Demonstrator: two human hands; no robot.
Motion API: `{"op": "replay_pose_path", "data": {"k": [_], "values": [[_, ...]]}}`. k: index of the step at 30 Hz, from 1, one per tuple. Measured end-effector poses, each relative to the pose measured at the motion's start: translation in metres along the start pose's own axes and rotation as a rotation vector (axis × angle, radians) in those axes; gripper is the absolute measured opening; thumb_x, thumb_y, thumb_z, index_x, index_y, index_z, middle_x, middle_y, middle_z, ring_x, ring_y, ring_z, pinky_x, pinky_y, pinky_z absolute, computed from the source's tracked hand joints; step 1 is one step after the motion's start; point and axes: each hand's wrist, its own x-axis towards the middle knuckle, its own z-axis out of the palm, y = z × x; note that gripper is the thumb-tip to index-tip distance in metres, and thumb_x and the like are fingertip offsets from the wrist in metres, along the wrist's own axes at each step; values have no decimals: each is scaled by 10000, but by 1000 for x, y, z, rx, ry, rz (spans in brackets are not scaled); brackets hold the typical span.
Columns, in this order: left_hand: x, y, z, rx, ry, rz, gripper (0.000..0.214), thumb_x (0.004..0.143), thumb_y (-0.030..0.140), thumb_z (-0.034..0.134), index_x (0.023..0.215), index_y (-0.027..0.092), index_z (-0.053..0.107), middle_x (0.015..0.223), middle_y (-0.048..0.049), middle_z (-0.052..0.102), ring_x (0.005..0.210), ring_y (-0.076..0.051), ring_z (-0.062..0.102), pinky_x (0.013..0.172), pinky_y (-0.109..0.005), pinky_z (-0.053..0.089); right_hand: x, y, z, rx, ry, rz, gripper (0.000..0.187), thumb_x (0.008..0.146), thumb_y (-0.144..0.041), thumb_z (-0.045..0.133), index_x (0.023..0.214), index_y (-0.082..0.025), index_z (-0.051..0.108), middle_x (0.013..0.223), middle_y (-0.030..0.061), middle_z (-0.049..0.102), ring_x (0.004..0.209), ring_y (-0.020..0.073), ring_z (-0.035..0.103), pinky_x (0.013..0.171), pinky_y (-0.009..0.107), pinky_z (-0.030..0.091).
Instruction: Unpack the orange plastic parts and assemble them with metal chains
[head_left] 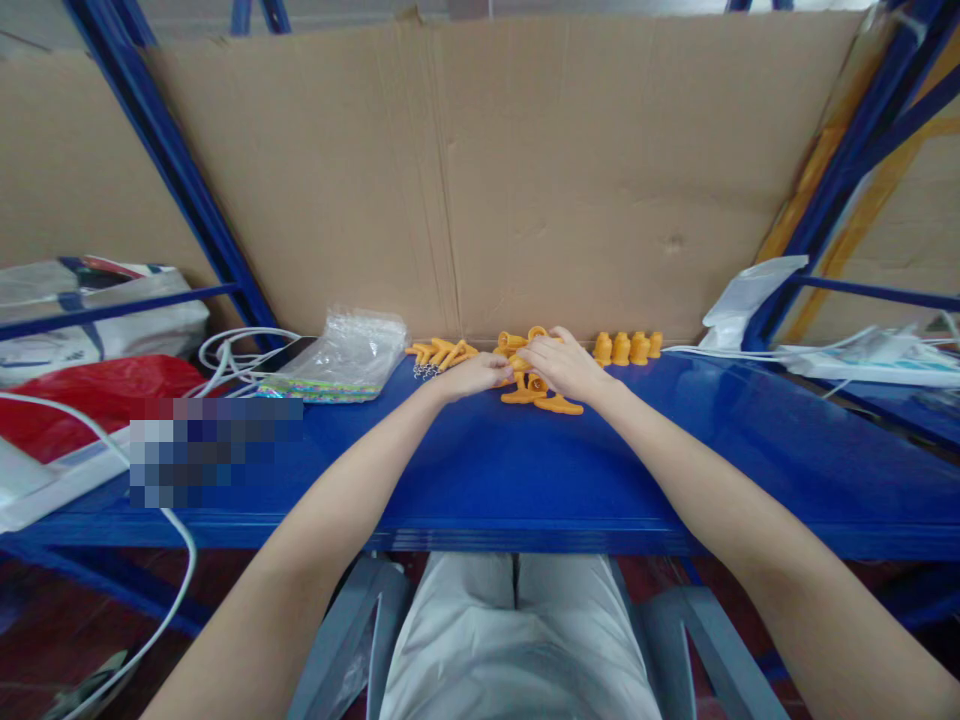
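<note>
Both hands meet at a small pile of orange plastic pieces (538, 384) near the back of the blue table. The fingers of my left hand (474, 376) are drawn together at the pile's left side; whatever they hold is too small to make out. From the right, my right hand (564, 366) curls its fingers over an orange plastic piece (517, 364), partly hiding it. Orange T-shaped handles (558, 404) lie just in front of the hands. Left of the pile is a group of orange pieces (442, 352) with small metal chains or hooks (425, 370).
Several orange bell-shaped caps (621, 349) stand in a row on the right. Clear plastic bags (346, 355) lie left on the blue table (525, 480). White cables (225, 355) and a red bag (112, 395) are farther left. A cardboard panel (562, 180) closes the back between blue posts.
</note>
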Motion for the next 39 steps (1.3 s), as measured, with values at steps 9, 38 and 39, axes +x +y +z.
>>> {"op": "replay_pose_path", "data": {"k": [9, 38, 39], "values": [[-11, 20, 12, 574, 182, 39, 338, 999, 244, 359, 1156, 134, 638, 1092, -149, 739, 1034, -283, 701, 950, -464, 515, -2, -7, 2, 48, -19, 112, 370, 1025, -246, 427, 1310, -95, 606, 1140, 191, 715, 1095, 294, 594, 986, 441, 317], [-3, -11, 6, 512, 300, -189, 220, 978, 218, 430, 1026, 181, 642, 1169, -133, 726, 1163, -325, 638, 995, -510, 444, -79, 80, 1, 87, 78, 1461, 376, 892, -351, 606, 1209, -171, 698, 1201, 183, 658, 1162, 334, 576, 971, 480, 433], [-3, -12, 7, 509, 306, -192, 224, 973, 196, 426, 1033, 182, 642, 1183, -133, 724, 1170, -321, 634, 1012, -525, 433, -84, 83, 2, 117, 78, 1536, 373, 885, -345, 621, 1209, -178, 701, 1192, 176, 672, 1156, 328, 594, 968, 472, 448]]}}
